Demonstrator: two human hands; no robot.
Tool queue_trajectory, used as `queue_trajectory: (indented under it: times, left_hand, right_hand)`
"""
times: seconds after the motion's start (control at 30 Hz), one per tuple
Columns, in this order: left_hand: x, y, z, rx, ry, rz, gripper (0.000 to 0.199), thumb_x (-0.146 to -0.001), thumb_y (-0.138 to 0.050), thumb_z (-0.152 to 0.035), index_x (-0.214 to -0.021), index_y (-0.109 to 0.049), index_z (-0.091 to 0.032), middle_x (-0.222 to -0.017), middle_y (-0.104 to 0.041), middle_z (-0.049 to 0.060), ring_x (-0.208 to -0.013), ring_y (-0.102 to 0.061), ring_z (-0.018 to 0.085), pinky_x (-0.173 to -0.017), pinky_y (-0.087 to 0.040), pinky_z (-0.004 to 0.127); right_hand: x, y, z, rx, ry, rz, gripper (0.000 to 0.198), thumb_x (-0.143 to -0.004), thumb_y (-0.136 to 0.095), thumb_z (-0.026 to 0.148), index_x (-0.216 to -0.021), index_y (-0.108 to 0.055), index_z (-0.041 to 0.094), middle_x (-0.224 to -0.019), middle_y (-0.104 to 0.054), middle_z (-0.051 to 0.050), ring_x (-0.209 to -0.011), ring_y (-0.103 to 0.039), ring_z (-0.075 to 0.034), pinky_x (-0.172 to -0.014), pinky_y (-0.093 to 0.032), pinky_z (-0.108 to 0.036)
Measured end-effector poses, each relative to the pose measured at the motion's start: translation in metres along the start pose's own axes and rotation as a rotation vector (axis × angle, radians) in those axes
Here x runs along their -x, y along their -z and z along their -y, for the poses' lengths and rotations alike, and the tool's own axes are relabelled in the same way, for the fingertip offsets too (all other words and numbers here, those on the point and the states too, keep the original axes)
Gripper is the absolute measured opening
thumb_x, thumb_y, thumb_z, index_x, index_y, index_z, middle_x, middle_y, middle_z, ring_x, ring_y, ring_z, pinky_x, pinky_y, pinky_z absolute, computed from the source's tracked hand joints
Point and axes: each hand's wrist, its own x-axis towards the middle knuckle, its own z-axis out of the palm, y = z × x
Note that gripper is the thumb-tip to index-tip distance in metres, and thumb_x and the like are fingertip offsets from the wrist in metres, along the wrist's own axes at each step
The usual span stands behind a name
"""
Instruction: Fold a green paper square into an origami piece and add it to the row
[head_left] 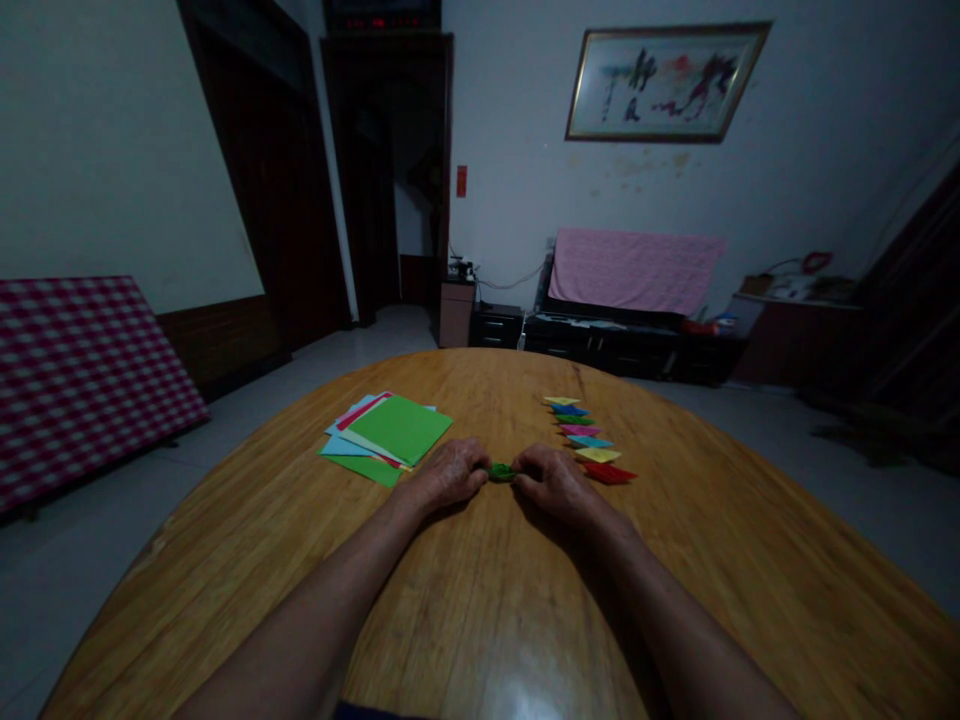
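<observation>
A small folded green paper piece (502,472) lies low over the table between my two hands. My left hand (456,470) pinches its left end, fingers closed. At its right end my right hand (553,480) grips it the same way. The fine shape of the fold is too small and dark to make out. To the left of my left hand is a loose stack of coloured paper sheets (401,430), a green one on top. Beyond my right hand runs a row of several folded paper boats, with a red paper boat (609,473) nearest and a yellow paper boat (561,401) farthest.
The round wooden table (480,600) fills the foreground, its far edge curving before me. Past it stand a low black cabinet (637,352) and a pink cloth (637,270) draped over something. A red checked panel (82,380) leans at the left.
</observation>
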Motion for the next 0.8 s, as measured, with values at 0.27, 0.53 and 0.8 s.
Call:
queue_trajectory:
  times: [0.27, 0.53, 0.8]
  left_hand:
    - [0.001, 0.001, -0.001, 0.041, 0.018, -0.012, 0.018, -0.077, -0.053, -0.022, -0.088, -0.067, -0.019, -0.083, -0.065, 0.002, -0.078, -0.057, 0.016, -0.071, -0.042, 0.025]
    - [0.002, 0.0, 0.003, 0.093, 0.041, -0.016, 0.019, -0.075, -0.055, -0.022, -0.09, -0.066, -0.018, -0.085, -0.065, 0.003, -0.08, -0.058, 0.017, -0.073, -0.043, 0.026]
    - [0.003, 0.01, 0.004, 0.111, 0.033, -0.016, 0.019, -0.072, -0.055, -0.017, -0.088, -0.065, -0.016, -0.084, -0.064, 0.002, -0.077, -0.056, 0.015, -0.07, -0.042, 0.025]
  right_hand:
    - [0.001, 0.001, 0.002, -0.02, 0.005, -0.019, 0.017, -0.073, -0.054, 0.017, -0.085, -0.067, 0.017, -0.078, -0.067, -0.003, -0.071, -0.059, -0.015, -0.063, -0.039, -0.024]
    - [0.001, 0.001, 0.001, -0.023, -0.012, -0.024, 0.016, -0.073, -0.056, 0.018, -0.086, -0.066, 0.018, -0.079, -0.067, -0.002, -0.072, -0.059, -0.015, -0.063, -0.039, -0.023]
    - [0.001, 0.001, 0.0, -0.017, -0.011, -0.015, 0.017, -0.073, -0.056, 0.018, -0.087, -0.065, 0.018, -0.081, -0.067, -0.003, -0.074, -0.059, -0.016, -0.065, -0.04, -0.025]
